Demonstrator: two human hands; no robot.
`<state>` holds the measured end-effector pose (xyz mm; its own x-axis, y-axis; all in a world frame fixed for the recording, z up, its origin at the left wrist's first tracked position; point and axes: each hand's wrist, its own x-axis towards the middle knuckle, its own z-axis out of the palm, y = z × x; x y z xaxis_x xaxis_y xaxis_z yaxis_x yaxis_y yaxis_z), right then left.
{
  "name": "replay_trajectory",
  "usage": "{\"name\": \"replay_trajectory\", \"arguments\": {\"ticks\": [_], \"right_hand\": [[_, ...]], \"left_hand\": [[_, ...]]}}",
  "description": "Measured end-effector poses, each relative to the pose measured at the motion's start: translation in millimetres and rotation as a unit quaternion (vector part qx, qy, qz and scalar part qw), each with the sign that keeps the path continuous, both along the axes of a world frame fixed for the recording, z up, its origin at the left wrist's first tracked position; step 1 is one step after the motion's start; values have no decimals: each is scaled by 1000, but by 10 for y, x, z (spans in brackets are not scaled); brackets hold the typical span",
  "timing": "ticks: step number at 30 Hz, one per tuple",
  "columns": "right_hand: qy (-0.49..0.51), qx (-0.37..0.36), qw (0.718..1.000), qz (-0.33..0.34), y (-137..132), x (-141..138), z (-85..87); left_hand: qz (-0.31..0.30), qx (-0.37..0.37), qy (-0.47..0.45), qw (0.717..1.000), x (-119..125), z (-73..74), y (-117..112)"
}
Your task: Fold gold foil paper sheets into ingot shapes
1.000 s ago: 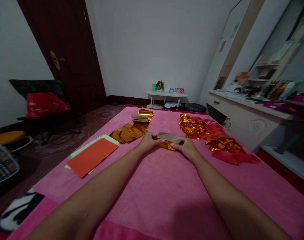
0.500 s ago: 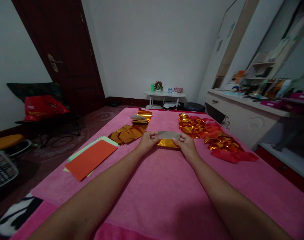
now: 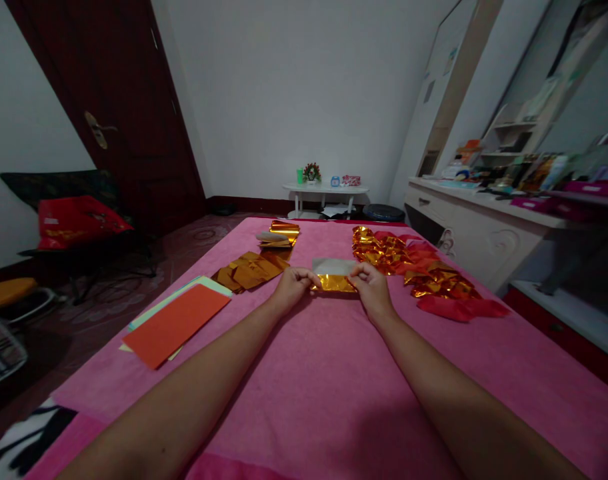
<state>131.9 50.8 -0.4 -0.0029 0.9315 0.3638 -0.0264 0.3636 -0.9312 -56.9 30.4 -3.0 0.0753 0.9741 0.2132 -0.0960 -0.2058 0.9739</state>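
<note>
A small sheet of gold foil paper (image 3: 334, 281), gold below and silvery grey on its folded-back upper part, lies on the pink cloth (image 3: 324, 387) between my hands. My left hand (image 3: 290, 288) pinches its left end with fingers closed. My right hand (image 3: 371, 288) pinches its right end the same way. Both forearms reach forward across the cloth.
Folded gold sheets (image 3: 247, 271) and a small gold stack (image 3: 279, 235) lie to the left. Orange and pale paper sheets (image 3: 177, 320) sit nearer the left edge. A crumpled gold and red foil heap (image 3: 419, 273) lies to the right. A dresser (image 3: 484, 233) stands at right.
The foil sheet has been turned level and folded, with more gold face showing toward me. Both hands stay pinched on its ends. The view has shifted slightly.
</note>
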Motion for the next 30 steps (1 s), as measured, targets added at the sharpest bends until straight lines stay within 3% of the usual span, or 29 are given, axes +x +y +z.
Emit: {"name": "replay_trajectory", "arguments": {"ticks": [5, 12, 22, 30], "right_hand": [[-31, -9, 998, 51, -65, -45, 63], [-19, -14, 999, 32, -57, -60, 50], [-88, 32, 996, -7, -26, -18, 20], [-67, 4, 998, -17, -8, -13, 3]], "left_hand": [[51, 32, 51, 997, -22, -9, 33], [41, 25, 51, 998, -1, 89, -31], [41, 25, 45, 998, -24, 89, -27], [56, 60, 77, 994, -33, 74, -13]]}}
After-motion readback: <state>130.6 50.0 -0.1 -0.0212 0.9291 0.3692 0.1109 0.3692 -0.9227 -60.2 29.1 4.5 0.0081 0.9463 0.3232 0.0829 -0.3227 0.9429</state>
